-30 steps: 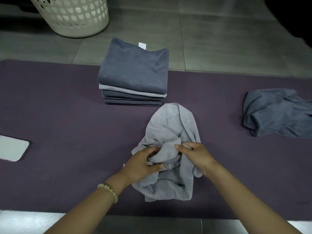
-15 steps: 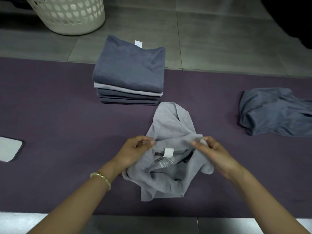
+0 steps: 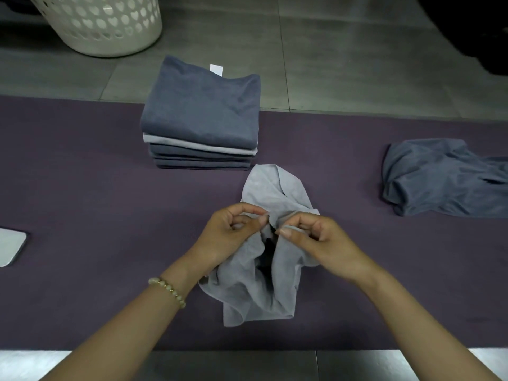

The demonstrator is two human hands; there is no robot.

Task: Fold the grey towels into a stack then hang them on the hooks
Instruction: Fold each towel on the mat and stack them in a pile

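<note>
Left hand point(image 3: 230, 235), right hand point(image 3: 320, 241) pinching crumpled towel point(image 3: 257, 294), basket point(image 3: 110, 28) interior hidden

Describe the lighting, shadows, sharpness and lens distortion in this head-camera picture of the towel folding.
Head view: dim, even light, no glare on the mat; soft shadows, darkest inside the fold of the pale towel; the basket leans at the corner, likely wide-angle distortion; the left hand, right hand and stack look sharp, no motion blur.
</note>
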